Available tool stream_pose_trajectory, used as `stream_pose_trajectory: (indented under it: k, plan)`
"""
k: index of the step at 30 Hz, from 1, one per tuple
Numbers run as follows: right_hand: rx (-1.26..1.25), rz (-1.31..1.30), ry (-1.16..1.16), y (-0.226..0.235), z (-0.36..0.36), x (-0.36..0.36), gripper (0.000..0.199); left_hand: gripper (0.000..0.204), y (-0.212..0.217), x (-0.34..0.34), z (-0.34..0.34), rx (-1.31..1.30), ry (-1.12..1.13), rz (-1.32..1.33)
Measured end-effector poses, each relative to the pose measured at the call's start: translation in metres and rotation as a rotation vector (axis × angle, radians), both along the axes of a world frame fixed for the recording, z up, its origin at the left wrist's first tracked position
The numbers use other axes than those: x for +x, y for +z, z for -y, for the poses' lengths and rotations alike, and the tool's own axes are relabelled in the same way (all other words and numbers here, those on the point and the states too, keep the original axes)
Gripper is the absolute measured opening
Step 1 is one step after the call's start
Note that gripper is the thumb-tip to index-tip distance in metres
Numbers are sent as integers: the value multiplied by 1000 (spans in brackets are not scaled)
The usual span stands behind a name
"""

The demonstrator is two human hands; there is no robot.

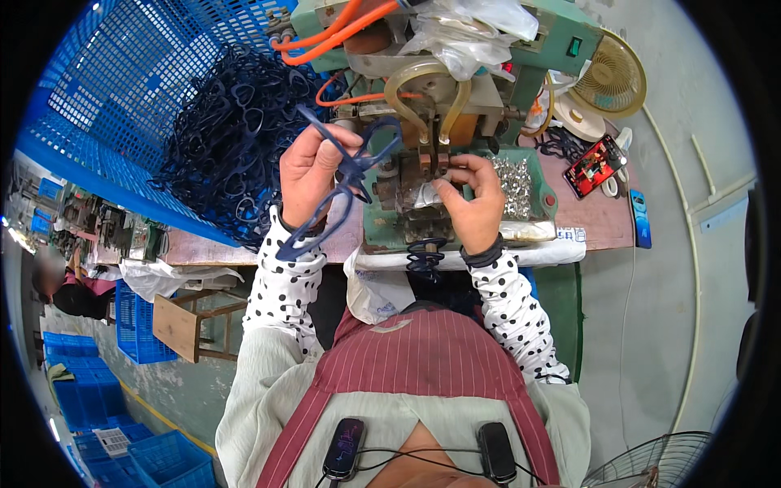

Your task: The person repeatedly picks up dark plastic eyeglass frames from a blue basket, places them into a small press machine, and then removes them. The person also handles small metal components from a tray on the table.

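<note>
My left hand (316, 163) is closed on dark blue plastic glasses frames (335, 213), holding them raised to the left of a green bench machine (307, 24). Their rims stick out above and below my fingers; I cannot tell exactly how many frames there are. My right hand (474, 199) is at the machine's upright metal jaws (434, 159), thumb and fingertips pinched close to them. Whatever is between those fingertips is too small to make out. Just right of that hand, a green tray (543, 191) holds many small shiny metal parts (512, 185).
A large blue basket (106, 175) heaped with dark blue frames (236, 138) stands at the left. Orange hoses (333, 37) hang above. On the right are a fan (614, 73), a lit phone (596, 167) and a blue phone (640, 218). A wooden stool (179, 325) stands lower left.
</note>
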State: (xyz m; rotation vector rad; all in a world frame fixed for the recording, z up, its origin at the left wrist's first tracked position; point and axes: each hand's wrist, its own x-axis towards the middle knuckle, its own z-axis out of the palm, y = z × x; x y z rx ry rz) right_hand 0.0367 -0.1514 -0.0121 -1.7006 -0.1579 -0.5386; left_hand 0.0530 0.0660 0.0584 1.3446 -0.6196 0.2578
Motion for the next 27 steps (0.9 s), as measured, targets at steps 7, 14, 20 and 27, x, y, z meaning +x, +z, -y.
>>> stream_pose_trajectory:
  k: [7, 14, 20, 27]
  plan:
    - [293, -54, 121, -1, -9, 1, 37, 33, 1, 5, 1, 22, -2, 2]
    - [-561, 235, -314, -20, 60, 30, 29, 29, 6, 4, -4, 77, -4, -47]
    - [-956, -103, -519, -108, 107, 37, 25, 29, -9, 11, -18, 49, 3, -56]
    - [-654, -97, -542, -91, 106, 29, 13, 30, -9, 11, -10, -21, 9, 12]
